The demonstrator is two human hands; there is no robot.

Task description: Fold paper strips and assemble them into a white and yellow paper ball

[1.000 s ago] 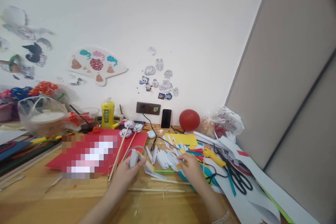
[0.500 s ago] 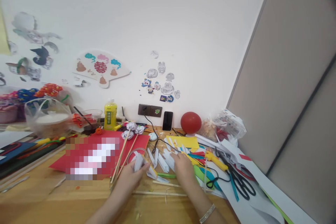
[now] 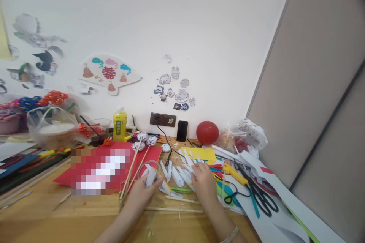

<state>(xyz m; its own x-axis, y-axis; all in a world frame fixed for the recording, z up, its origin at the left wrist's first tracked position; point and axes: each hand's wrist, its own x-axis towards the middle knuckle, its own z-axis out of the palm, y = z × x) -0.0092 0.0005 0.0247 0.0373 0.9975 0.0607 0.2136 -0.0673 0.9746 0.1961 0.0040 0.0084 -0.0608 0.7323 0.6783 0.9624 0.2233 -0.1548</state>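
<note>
My left hand is closed around a folded white paper piece, its thumb pressed along the side. Just right of it, my right hand reaches into a spread of folded white paper strips. Its fingers are curled together at a white strip, and the fingertips are partly hidden. Beside my left hand, wooden sticks topped with crumpled white paper flowers lean over a red sheet. A clear tape-like ring lies behind the left hand.
A yellow-handled glue gun with a black cord and black scissors lie at the right on white paper. A yellow sheet, a phone, a red balloon and a yellow bottle stand or lie toward the wall.
My right hand has shifted right and slightly up across the white strips, uncovering several that it hid. My left hand stays almost in place with its paper piece.
</note>
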